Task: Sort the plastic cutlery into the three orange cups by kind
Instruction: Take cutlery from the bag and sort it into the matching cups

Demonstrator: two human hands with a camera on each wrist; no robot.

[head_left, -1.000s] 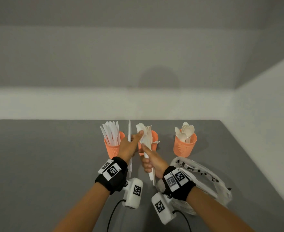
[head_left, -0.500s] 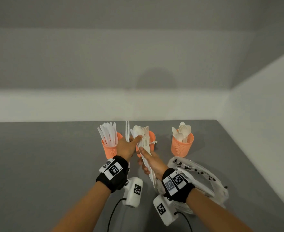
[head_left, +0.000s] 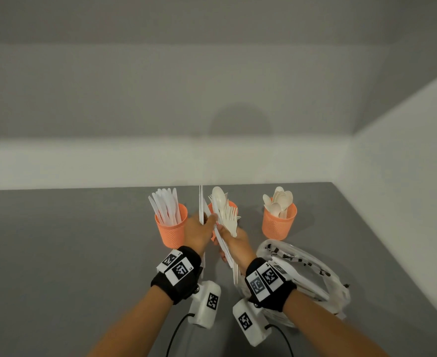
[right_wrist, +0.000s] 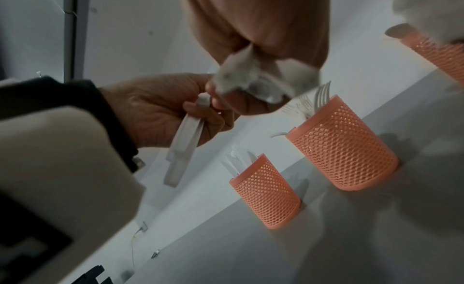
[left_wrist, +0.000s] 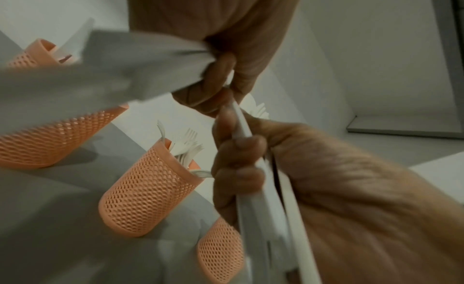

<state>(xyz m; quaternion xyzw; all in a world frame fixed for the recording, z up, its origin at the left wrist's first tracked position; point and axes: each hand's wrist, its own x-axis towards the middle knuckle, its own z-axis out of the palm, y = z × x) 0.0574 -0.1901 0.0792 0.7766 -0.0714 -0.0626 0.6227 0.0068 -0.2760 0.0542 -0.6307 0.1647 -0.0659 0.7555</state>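
Three orange mesh cups stand in a row on the far part of the grey table (head_left: 57,253). The left cup (head_left: 172,229) holds white plastic knives (head_left: 166,206), blades up. The middle cup (right_wrist: 344,147) holds forks (right_wrist: 314,99) and is largely hidden behind the hands in the head view. The right cup (head_left: 279,224) holds spoons (head_left: 279,202), bowls up. The right hand (head_left: 234,244) is curled around a mixed bundle of cutlery (head_left: 223,212), held upright in front of the middle cup with a spoon bowl and fork tines at the top and the handles projecting down toward the wrist. The left hand (head_left: 199,231) grips white flat pieces (head_left: 201,202), held vertically between the left cup and the middle cup; the view from the right wrist shows the lower fingers curled around them. Its thumb and forefinger also pinch a piece at the left side of the bundle, so the two hands touch. A crumpled clear plastic bag (head_left: 307,274) with black print lies on the table near the right wrist, just in front of the right cup.
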